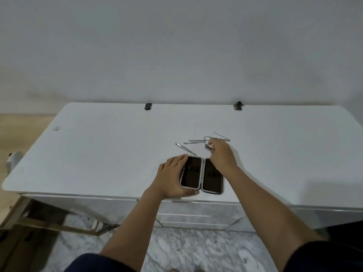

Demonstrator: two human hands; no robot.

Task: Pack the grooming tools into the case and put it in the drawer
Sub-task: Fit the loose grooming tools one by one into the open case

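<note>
Open case [201, 175] between two hands

Found no readable text, label, brand, number or sign anywhere; dark marks inside the open case [201, 174] stayed too blurred.

a home room: white dresser [98, 146] with drawers [196, 218], marble-look floor [186, 250], plain wall [176, 46].
</note>
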